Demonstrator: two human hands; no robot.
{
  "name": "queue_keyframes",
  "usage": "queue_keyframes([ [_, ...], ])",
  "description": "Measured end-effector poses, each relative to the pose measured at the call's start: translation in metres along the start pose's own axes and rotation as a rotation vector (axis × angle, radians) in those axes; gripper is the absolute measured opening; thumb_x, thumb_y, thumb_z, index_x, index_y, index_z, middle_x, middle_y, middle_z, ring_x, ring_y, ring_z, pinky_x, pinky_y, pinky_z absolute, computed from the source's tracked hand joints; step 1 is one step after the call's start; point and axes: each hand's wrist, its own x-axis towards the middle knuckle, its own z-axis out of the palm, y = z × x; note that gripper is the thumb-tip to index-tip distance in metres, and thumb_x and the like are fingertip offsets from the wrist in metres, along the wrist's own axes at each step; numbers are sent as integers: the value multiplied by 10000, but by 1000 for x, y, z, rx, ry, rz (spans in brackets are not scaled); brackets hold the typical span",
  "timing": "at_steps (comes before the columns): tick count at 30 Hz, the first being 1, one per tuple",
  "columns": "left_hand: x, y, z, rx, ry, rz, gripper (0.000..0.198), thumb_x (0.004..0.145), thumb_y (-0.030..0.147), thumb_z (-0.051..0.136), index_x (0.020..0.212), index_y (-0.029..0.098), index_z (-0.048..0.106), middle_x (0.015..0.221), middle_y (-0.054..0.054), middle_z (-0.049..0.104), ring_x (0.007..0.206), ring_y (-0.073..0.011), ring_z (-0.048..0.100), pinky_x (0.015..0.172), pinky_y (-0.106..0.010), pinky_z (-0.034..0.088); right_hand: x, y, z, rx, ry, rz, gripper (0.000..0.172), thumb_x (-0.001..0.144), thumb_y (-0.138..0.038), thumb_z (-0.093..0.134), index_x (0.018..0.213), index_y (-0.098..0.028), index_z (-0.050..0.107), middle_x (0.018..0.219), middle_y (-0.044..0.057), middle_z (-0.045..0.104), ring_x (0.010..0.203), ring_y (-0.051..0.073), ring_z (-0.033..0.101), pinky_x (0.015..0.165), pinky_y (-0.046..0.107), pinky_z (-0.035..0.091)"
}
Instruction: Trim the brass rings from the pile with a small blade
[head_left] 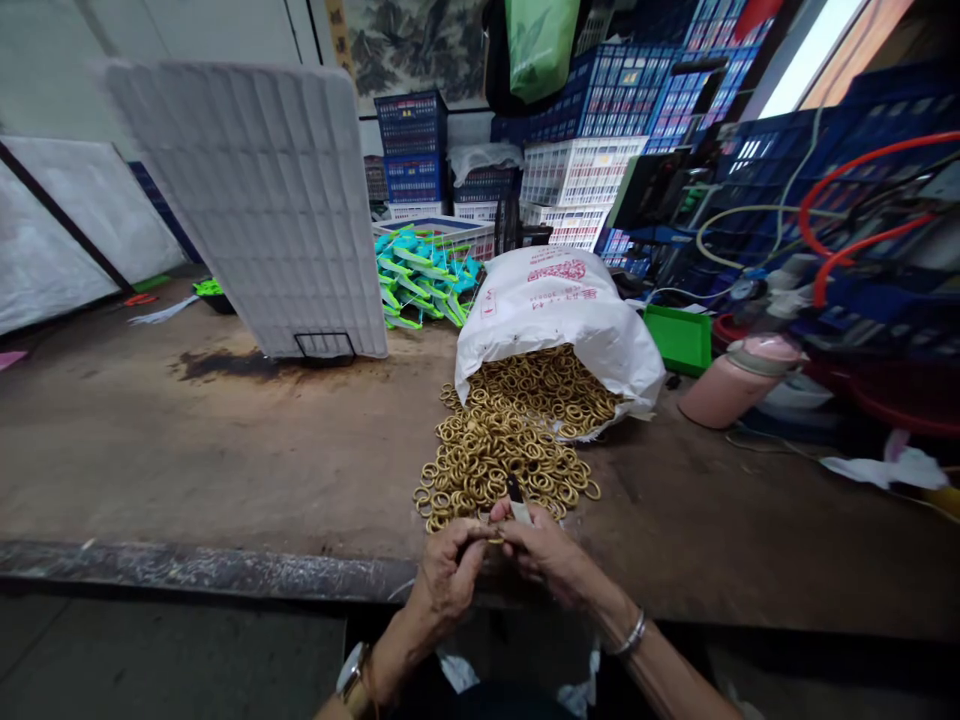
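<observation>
Rings before sack (more inside); bottle right, crates behind.

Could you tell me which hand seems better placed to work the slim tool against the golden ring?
The right hand, I would judge: it grips the slim tool close to the golden ring. The left hand is at the ring too, with no tool visible in it.

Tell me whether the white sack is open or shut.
Open: the white sack has a gaping mouth at its front, and gold-coloured rings spread from inside it onto the tabletop.
</observation>
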Motion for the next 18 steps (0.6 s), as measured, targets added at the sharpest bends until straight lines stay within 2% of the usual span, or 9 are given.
queue_keyframes([
  [3,-3,6,2,-108,23,-142,135,761,214,486,754,164,611,643,-10,603,596,-123,533,593,-227,407,-1,2,3,-4,6,-30,194,686,-359,498,781,-213,411,494,-110,403,324,15,183,330,158,135],
  [7,-3,10,5,-304,83,-321,149,729,290,541,667,155,553,517,44,487,460,-74,416,470,-188,333,3,9,5,-226,108,-259,223,693,-397,519,682,-184,455,539,-63,458,459,56,379,444,174,315],
  [9,-1,10,6,-381,98,-368,208,703,338,574,624,153,521,486,56,453,421,-59,373,434,-181,296,4,10,7,-309,122,-340,233,692,-394,527,643,-177,461,550,-51,464,525,76,413,511,191,349],
  [15,-5,9,4,-507,2,-452,294,690,435,579,698,151,504,426,71,429,350,-33,285,367,-168,190,2,8,12,-326,176,-338,224,704,-373,494,605,-183,428,529,-66,399,503,72,359,485,191,310],
  [18,-10,8,2,-604,-72,-479,291,720,437,548,689,153,488,462,71,422,334,-17,239,345,-166,146,1,8,14,-271,139,-325,223,694,-368,510,607,-185,417,530,-70,390,495,67,346,468,184,294],
])
